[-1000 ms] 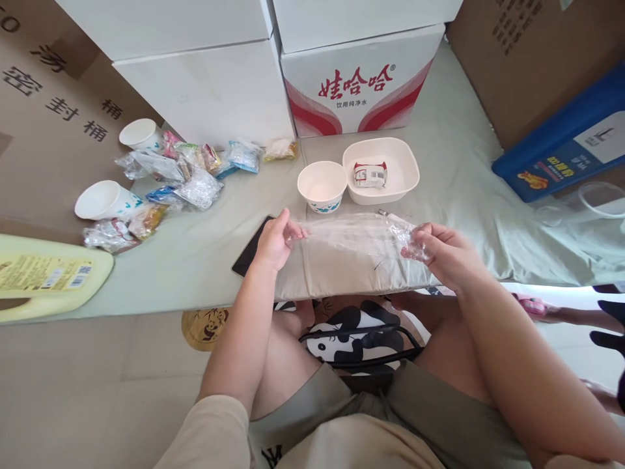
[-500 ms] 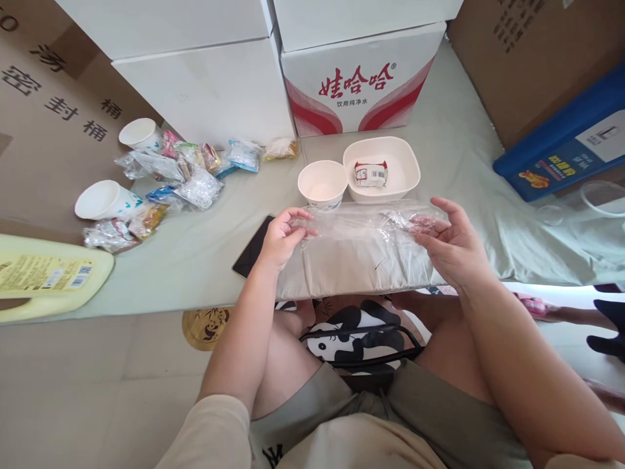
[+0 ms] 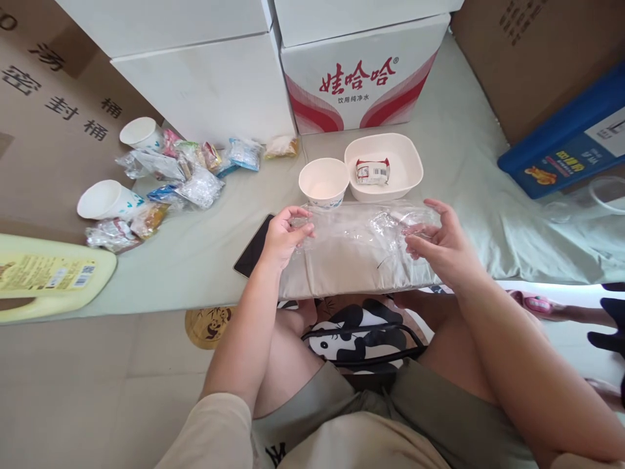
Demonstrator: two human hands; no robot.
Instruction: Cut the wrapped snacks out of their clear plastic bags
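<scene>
A clear plastic bag [image 3: 349, 231], crinkled and see-through, stretches between my two hands near the table's front edge. My left hand [image 3: 288, 236] pinches its left end between thumb and fingers. At the other end my right hand [image 3: 442, 244] grips it, with the index finger raised. Just beyond the bag stand a white paper bowl [image 3: 324, 181] and a white rectangular dish [image 3: 405, 170], side by side. Inside the dish lies a small red-and-white packet [image 3: 372, 172]. A dark phone [image 3: 251, 251] rests beside my left wrist, partly covered by it.
Paper cups [image 3: 105, 200] and several crumpled snack wrappers [image 3: 200, 185] lie at the left. A yellow jug [image 3: 49, 277] stands at the front left. White cartons [image 3: 361, 85] line the back. On the right are a blue container [image 3: 551, 153] and a clear plastic cup [image 3: 598, 198].
My right hand has moved slightly left with its end of the bag, and its fingers have closed more. The bag's folds have shifted; the left hand stays nearly in place.
</scene>
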